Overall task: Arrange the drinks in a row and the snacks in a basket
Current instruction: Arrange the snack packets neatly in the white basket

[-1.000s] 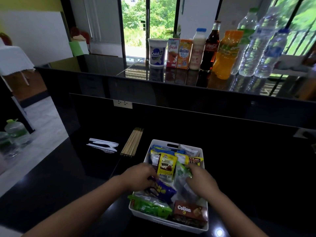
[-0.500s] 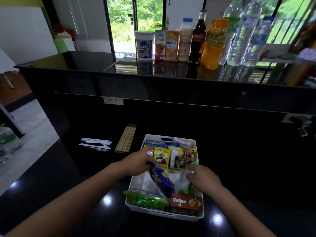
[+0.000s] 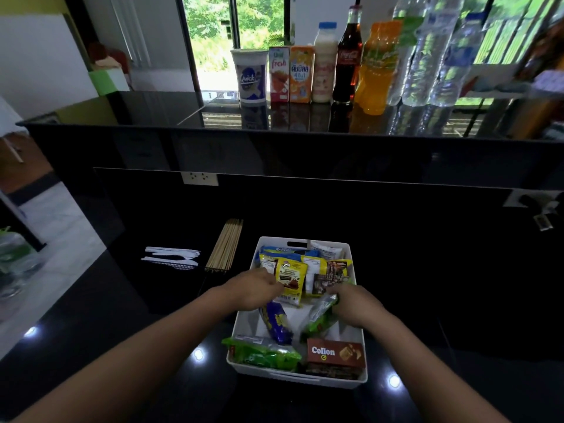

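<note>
tidying snacks: your left hand [image 3: 254,288] pinches the purple packet [image 3: 277,323], long axis toward lower frame; right hand [image 3: 355,303] grips the green packet [image 3: 319,317], both mid-basket [image 3: 244,319].

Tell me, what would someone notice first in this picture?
Probably the white basket full of bright snack packs at the near edge of the black counter, with both hands inside: the left hand by a purple pack, the right hand on a green pack. Next, the drinks in a row on the higher counter behind.
</note>
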{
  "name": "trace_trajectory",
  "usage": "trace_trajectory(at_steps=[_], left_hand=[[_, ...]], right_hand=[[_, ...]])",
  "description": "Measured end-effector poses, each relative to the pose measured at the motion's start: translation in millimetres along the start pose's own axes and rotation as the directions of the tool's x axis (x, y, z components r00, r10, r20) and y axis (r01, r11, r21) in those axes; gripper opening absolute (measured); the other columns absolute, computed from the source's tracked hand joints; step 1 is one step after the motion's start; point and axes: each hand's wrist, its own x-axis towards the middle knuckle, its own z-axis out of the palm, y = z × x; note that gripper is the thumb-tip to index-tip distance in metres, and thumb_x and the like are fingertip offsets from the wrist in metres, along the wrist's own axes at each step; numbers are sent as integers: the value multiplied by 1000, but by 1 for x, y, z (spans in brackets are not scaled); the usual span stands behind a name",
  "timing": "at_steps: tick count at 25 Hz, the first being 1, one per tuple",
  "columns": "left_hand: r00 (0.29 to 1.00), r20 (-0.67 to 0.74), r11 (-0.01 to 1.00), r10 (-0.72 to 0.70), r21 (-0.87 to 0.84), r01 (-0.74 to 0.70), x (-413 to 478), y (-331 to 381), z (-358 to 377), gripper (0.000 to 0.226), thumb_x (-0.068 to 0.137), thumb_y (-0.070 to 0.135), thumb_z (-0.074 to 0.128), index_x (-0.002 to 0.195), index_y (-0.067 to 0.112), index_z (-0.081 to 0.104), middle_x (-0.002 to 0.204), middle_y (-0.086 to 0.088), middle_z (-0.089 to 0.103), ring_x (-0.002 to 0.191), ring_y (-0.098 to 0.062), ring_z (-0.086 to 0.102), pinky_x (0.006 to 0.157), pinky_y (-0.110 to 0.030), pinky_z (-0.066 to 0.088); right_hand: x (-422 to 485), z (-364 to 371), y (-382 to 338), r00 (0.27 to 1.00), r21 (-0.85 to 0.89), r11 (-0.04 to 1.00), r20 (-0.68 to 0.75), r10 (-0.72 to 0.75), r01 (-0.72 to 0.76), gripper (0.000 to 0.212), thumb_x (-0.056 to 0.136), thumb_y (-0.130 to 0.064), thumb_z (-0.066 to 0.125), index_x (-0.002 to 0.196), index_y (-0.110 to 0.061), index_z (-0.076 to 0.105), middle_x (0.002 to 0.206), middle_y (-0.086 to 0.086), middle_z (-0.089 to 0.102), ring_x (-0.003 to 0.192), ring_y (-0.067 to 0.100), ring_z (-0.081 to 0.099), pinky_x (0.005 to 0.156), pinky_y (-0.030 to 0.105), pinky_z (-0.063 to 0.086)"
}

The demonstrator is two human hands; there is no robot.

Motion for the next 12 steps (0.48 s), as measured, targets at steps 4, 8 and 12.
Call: trace_trajectory(at_steps=[4,8,12], left_hand=[[983,-141,988,-119,82,131,-4,11,14,47,79,52,65,108,17,54,115,-5,46,100,-24,53,72,-33,45],[971,-216,988,-100,94,123,-11,17,3,53,77,14,68,123,19,43,141,-11,22,97,-30,54,62,-36,45],[975,-224,990,-17,134,48,-12,10,-12,95,74,-5,61,148,32,13,154,-12,3,70,-27,50,47,-27,30]], right_hand=[[-1,1,0,984,-15,1000,-181,-6,3,29,89,-37,62,116,-29,62,92,-2,68,71,15,61,54,26,44],[1,0,9,966,-72,997,-260,2,-21,28,87,-51,61,100,-26,64,67,-7,49,62,14,52,47,26,34],[10,2,13,950,-70,994,-307,60,-85,31,91,-50,58,94,-20,64,62,-5,42,60,17,48,50,27,33]])
